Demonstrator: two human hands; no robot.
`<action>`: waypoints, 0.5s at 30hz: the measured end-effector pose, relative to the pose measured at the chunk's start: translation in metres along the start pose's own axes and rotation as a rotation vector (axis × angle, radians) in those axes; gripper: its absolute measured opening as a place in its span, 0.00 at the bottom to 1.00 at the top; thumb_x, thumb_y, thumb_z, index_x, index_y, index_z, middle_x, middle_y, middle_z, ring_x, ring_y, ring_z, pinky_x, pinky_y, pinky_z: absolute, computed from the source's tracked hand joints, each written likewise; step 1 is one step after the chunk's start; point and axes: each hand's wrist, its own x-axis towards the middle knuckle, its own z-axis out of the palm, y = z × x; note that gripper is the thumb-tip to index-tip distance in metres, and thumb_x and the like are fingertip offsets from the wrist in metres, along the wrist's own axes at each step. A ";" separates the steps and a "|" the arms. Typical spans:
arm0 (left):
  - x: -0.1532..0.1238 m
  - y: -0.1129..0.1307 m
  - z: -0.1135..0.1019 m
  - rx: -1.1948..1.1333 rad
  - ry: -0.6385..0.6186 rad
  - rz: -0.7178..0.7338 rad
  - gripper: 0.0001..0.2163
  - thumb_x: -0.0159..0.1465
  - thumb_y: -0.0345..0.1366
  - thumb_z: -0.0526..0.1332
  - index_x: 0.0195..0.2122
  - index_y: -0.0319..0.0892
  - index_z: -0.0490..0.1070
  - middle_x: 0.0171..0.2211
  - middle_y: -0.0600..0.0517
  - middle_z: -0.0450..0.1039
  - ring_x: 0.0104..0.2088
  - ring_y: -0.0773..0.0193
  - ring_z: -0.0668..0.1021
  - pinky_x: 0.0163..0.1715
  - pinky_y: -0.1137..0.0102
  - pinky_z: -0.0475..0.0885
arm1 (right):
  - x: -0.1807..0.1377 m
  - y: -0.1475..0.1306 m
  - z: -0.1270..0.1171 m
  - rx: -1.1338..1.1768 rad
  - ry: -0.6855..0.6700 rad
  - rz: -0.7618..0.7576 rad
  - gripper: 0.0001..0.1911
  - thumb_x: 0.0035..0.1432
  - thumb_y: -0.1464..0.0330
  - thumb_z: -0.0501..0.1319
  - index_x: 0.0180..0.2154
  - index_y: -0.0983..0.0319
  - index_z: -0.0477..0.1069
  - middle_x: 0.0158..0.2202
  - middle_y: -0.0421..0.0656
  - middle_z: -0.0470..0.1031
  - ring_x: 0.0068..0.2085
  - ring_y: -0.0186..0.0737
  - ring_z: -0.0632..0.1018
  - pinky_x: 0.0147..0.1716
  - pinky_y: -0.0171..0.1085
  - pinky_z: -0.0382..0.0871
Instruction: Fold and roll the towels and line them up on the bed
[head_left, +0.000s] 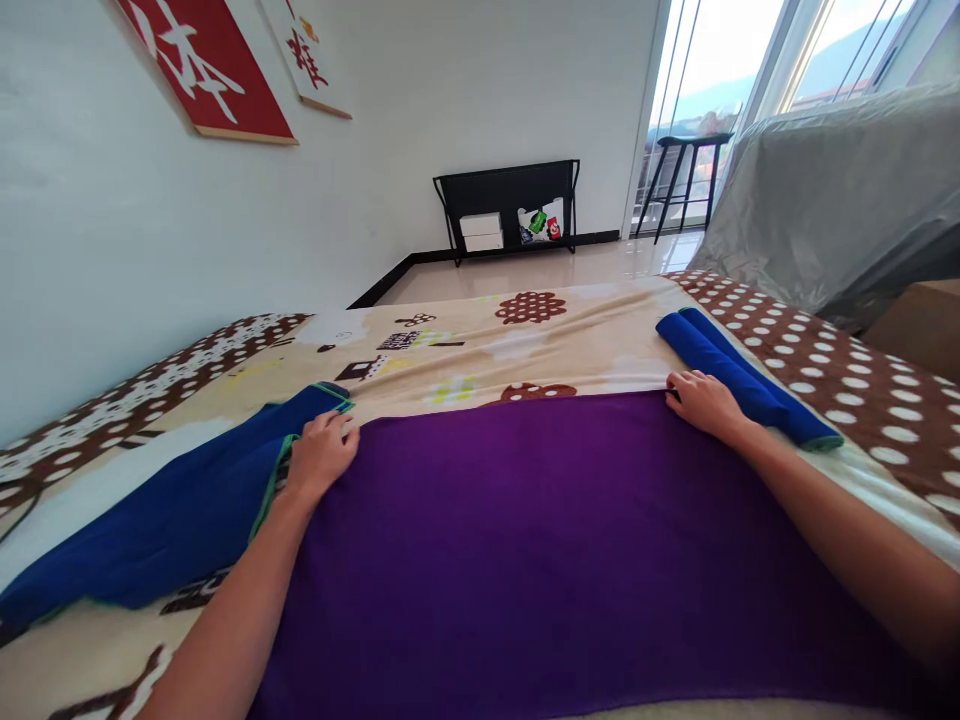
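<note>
A purple cloth [510,550] lies spread out flat on a patterned blanket, its far edge running between my two hands. My left hand [324,452] grips its far left corner with curled fingers. At the far right corner, the fingers of my right hand [705,402] are bent over the edge and closed on it. A blue cloth with green edging [172,510] lies loosely spread to the left, close beside my left hand. Just beyond my right hand rests a rolled blue cloth [739,375], also green at its end.
The cream blanket [495,345] has brown polka-dot borders. Beyond it, a black rack [506,185] holding white boxes and a printed cushion stands against the wall. A dark stool [686,170] is by the window, and a sheet-covered piece of furniture [847,190] stands at right.
</note>
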 end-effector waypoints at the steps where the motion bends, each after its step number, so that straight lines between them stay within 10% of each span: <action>1: -0.002 0.005 0.000 -0.022 -0.016 0.049 0.25 0.64 0.48 0.54 0.59 0.43 0.71 0.64 0.42 0.64 0.64 0.43 0.66 0.61 0.50 0.62 | 0.000 0.004 -0.002 -0.012 -0.018 -0.013 0.14 0.65 0.64 0.53 0.42 0.65 0.73 0.42 0.52 0.78 0.46 0.50 0.75 0.45 0.43 0.63; 9: 0.019 0.002 -0.005 -0.215 -0.146 0.151 0.23 0.53 0.56 0.62 0.42 0.44 0.76 0.40 0.48 0.78 0.43 0.52 0.78 0.46 0.62 0.73 | 0.011 0.034 -0.019 -0.037 -0.110 -0.052 0.08 0.59 0.69 0.59 0.37 0.61 0.76 0.39 0.48 0.79 0.45 0.48 0.76 0.42 0.41 0.65; 15: 0.034 -0.010 -0.008 -0.337 -0.163 0.176 0.24 0.50 0.59 0.61 0.35 0.43 0.71 0.39 0.48 0.76 0.43 0.54 0.77 0.45 0.65 0.72 | 0.017 0.032 -0.020 -0.081 -0.090 0.024 0.09 0.61 0.70 0.57 0.36 0.62 0.76 0.40 0.52 0.78 0.44 0.51 0.75 0.39 0.42 0.64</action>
